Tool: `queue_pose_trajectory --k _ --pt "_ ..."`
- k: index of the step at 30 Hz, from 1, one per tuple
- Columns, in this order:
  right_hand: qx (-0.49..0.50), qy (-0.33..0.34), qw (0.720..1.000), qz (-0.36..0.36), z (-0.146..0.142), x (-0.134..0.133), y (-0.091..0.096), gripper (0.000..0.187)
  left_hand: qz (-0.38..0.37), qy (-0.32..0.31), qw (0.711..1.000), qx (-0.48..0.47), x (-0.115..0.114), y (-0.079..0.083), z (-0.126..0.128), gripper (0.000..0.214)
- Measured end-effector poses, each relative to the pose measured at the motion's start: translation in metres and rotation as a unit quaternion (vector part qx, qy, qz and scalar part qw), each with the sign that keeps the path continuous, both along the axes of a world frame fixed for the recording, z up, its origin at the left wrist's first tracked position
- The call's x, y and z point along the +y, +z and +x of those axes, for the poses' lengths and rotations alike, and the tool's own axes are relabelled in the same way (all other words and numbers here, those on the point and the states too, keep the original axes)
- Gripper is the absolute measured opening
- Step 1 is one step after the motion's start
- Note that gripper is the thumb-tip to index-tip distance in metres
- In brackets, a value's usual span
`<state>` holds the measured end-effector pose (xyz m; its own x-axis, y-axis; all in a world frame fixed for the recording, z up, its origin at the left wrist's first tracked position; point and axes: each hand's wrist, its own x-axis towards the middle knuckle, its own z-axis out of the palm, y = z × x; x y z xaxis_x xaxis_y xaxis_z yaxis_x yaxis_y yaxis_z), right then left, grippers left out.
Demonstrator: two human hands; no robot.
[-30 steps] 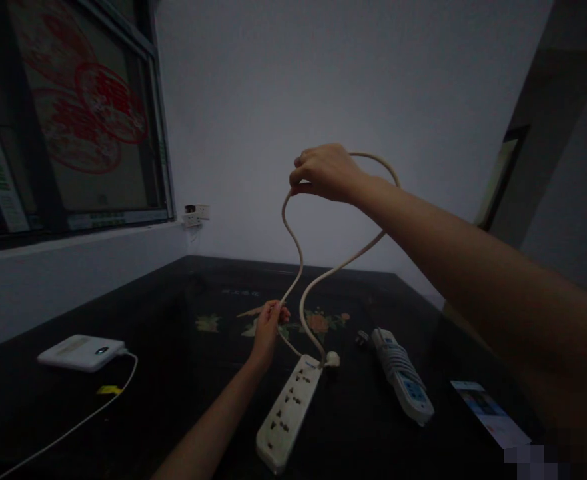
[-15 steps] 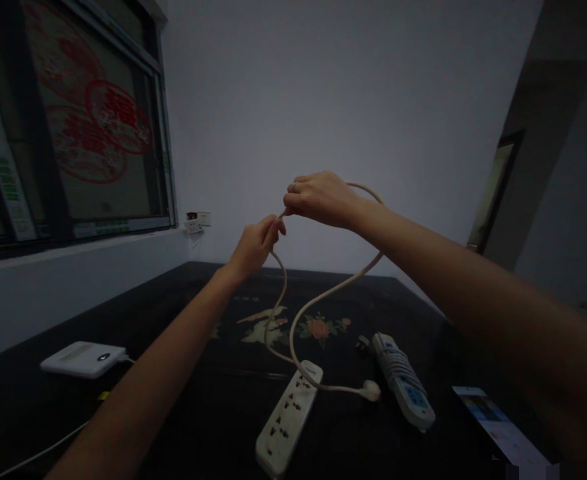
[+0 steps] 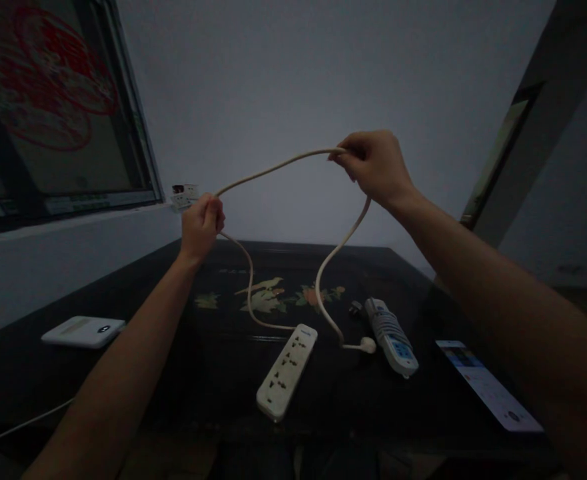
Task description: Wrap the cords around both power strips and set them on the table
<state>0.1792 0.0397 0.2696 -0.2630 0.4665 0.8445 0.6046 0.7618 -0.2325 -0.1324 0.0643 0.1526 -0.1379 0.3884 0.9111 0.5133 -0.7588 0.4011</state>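
A white power strip (image 3: 287, 371) lies on the dark table (image 3: 213, 387). Its cream cable (image 3: 273, 167) rises from the strip's far end to my left hand (image 3: 202, 223), which is closed around it at chest height. From there the cable runs up and right to my right hand (image 3: 373, 163), also closed on it and held higher. Past my right hand the cable hangs down in a curve to its white plug (image 3: 367, 345), which rests on the table beside the strip.
A second power strip (image 3: 392, 337) with its cord wound round it lies to the right. A phone (image 3: 488, 385) with a lit screen sits at the table's right edge. A white power bank (image 3: 84, 331) with a cable lies at the left. A window (image 3: 48, 113) fills the left wall.
My hands have moved apart, the left going left and down, the right going right and up, stretching a length of cable between them. The view has shifted.
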Motion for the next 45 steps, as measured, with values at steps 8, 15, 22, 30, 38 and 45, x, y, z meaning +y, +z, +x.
queue_pose_trajectory --k 8,15,22,30,38,45 --pt "0.129 0.307 0.833 -0.442 -0.022 -0.038 -0.067 0.015 -0.055 -0.027 0.992 -0.110 0.017 -0.020 -0.023 0.041" --pt "0.094 0.327 0.829 -0.443 -0.054 -0.048 -0.074 0.011 -0.014 0.131 0.991 -0.038 -0.009 -0.020 -0.016 0.030" --pt "0.014 0.348 0.852 -0.392 -0.079 -0.046 -0.084 0.019 -0.003 0.136 0.926 0.354 -0.085 0.007 0.043 0.032" --pt "-0.084 0.235 0.882 -0.400 -0.032 -0.029 -0.189 0.021 -0.098 0.054 0.931 0.347 -0.090 0.004 0.024 0.013" --pt "-0.263 0.133 0.860 -0.417 0.022 -0.066 -0.299 0.023 -0.163 0.061 0.945 0.277 -0.078 0.017 0.015 0.015" --pt "-0.187 0.337 0.794 -0.470 0.017 -0.079 -0.302 0.030 -0.136 0.092 0.969 0.185 -0.070 0.021 -0.005 0.029"
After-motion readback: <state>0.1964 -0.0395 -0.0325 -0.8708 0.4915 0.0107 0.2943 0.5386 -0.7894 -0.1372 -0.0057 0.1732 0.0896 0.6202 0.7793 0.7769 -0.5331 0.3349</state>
